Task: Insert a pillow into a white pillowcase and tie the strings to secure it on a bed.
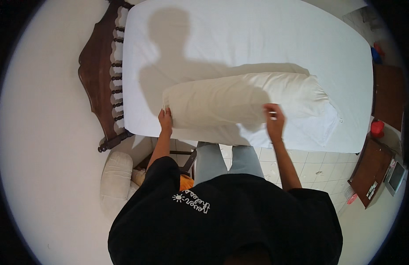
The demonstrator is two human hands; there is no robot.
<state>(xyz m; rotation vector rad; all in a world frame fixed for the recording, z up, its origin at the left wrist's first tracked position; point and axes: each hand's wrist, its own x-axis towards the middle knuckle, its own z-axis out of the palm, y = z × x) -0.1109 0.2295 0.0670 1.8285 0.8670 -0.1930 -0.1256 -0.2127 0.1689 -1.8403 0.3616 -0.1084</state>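
Note:
A long cream bolster in a loose fabric case lies across the near side of the bed. My left hand is closed on the edge of the case at the bolster's left end. Over the right half, my right hand is held with its fingers curled into a pinch. A small white patch shows between those fingers; I cannot tell what it is. The case is gathered in wrinkles at the right end, and a white cloth sticks out beside it.
The bed has a white sheet and a dark carved wooden headboard on the left. Another bolster stands at the lower left near a wooden frame. Brown wooden furniture and a red object are at the right.

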